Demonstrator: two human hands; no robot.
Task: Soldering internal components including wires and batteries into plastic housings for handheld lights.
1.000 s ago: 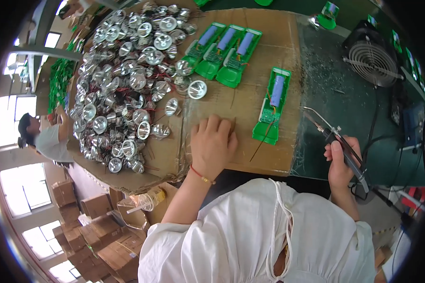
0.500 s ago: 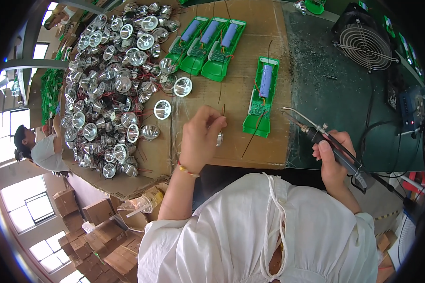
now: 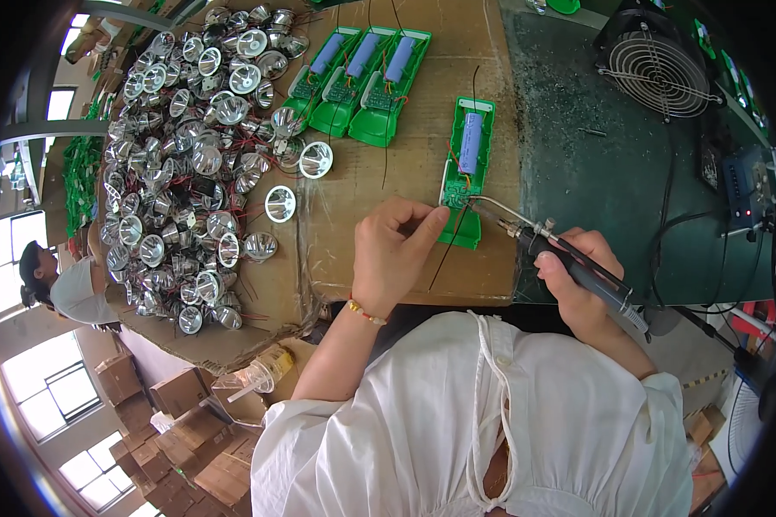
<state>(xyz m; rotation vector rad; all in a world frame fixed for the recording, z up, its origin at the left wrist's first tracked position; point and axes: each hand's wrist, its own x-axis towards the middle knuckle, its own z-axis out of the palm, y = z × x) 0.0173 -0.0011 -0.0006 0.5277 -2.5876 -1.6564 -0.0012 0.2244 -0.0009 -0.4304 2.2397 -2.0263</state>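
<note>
My right hand (image 3: 578, 274) is wrapped round a soldering iron (image 3: 588, 274) with a thin curved metal tube along it. The iron's tip end reaches the small green circuit board (image 3: 457, 193) in a green plastic housing (image 3: 466, 234). A purple cylindrical battery (image 3: 470, 145) lies in the upper part of that housing, joined by thin red and orange wires. Beside the board's left edge, my left hand (image 3: 397, 248) has its thumb and forefinger pinched together. Whatever those fingers hold is hidden. A dark thin wire (image 3: 444, 257) crosses the housing's lower end.
A heap of silvery lamp reflectors (image 3: 207, 159) with red wires covers the left side. Several similar green housings (image 3: 372, 129) lie side by side on the cardboard (image 3: 422, 172). Toward the right are a fan with a wire grille (image 3: 660, 73) and a blue control box (image 3: 750, 191).
The soldering iron has moved left and up onto the circuit board. My left hand has shifted right to the board's edge. The view has shifted slightly.
</note>
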